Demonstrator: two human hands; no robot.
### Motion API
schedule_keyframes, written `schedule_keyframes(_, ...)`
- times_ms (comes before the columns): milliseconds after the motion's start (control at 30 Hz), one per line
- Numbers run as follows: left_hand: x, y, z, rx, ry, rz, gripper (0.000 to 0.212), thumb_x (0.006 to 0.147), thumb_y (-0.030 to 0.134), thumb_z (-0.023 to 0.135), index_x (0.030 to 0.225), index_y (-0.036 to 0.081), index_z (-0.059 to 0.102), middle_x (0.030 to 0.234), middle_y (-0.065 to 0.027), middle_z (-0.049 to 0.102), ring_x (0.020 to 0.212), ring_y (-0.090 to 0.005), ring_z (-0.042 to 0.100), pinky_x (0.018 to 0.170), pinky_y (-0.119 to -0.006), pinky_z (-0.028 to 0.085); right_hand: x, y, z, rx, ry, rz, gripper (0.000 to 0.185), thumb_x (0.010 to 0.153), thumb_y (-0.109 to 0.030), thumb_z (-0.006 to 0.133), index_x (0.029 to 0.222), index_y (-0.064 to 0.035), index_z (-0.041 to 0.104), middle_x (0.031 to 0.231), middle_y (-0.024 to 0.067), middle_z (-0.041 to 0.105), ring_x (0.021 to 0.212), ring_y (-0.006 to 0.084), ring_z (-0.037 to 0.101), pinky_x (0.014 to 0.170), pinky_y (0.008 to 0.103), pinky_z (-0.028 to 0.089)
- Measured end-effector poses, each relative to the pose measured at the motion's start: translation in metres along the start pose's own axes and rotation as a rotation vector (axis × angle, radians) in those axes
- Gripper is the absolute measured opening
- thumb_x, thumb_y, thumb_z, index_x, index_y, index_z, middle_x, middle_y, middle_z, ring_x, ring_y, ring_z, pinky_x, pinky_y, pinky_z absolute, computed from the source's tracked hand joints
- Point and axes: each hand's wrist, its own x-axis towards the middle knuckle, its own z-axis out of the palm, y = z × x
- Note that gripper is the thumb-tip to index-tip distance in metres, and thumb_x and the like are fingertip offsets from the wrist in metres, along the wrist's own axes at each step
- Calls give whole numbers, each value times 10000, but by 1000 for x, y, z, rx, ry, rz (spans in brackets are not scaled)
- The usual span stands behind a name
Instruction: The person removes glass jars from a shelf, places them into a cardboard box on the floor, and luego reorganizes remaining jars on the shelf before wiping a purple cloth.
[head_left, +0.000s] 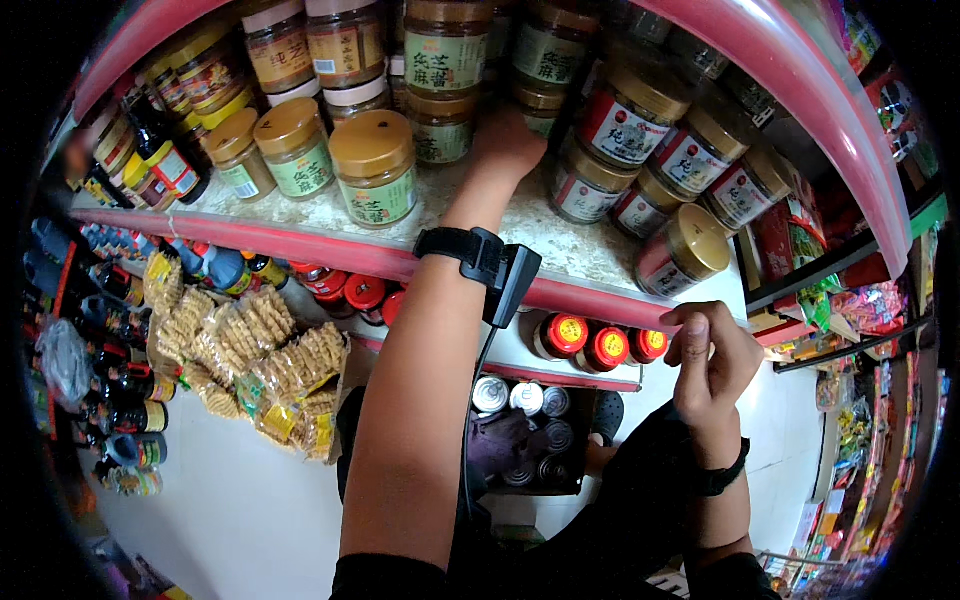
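My left hand (508, 144) reaches into the shelf between stacked jars of sesame paste. Its fingers are in shadow and blurred, so whether they grip a jar is unclear. Right behind it stands a green-labelled jar (541, 126), and to its left another green-labelled jar (441, 142) carries a second one on top. Nearer the shelf edge is a gold-lidded sesame paste jar (373, 169). My right hand (716, 364) hovers in front of the shelf with loosely curled fingers and nothing seen in them. A tilted-looking gold-lidded jar (681, 251) stands just above it.
The red shelf edge (300, 244) runs under my left forearm. White-labelled jars (628, 124) are stacked at right, dark sauce bottles (169, 157) at left. Below are red-lidded jars (606, 349), a box of cans (555, 435) and bagged noodle cakes (247, 337).
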Motion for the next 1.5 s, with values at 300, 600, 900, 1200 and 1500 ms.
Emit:
schedule_keyframes(300,-11,26,7,111,260,85,586,791,218,662,1248,-65,431,1168,-302,532,1079,-409,544,909,-446,460,1,8,5,-70,-57,-24,114,868,-51,544,764,-44,590,505,78,470,406,203,474,432,301,359)
schedule_keyframes(600,-6,7,18,151,250,76,512,776,76,605,1220,-105,427,1153,-320,522,1080,-428,527,910,-462,448,-2,8,18,-33,-87,-133,81,834,-66,576,755,-50,575,493,89,480,426,263,517,420,349,384)
schedule_keyframes(900,-2,33,-6,257,287,105,608,743,30,618,1252,-90,308,1140,-307,495,1001,-437,552,838,-458,491,0,-2,16,-15,-42,-145,115,843,-97,593,732,-84,570,476,58,478,408,244,520,396,336,382)
schedule_keyframes(1200,48,69,-61,641,540,763,429,837,218,595,1235,84,509,1191,-147,568,1144,-339,503,1033,-454,358,4,4,8,22,-12,-139,136,839,-113,606,730,-59,547,477,104,474,420,272,517,404,381,372)
schedule_keyframes(1500,61,91,-77,762,424,749,433,845,247,594,1239,89,508,1199,-137,565,1146,-326,504,1035,-445,359,-3,11,-9,52,-20,-107,117,849,-118,597,756,-60,556,490,97,492,433,271,529,416,380,382)
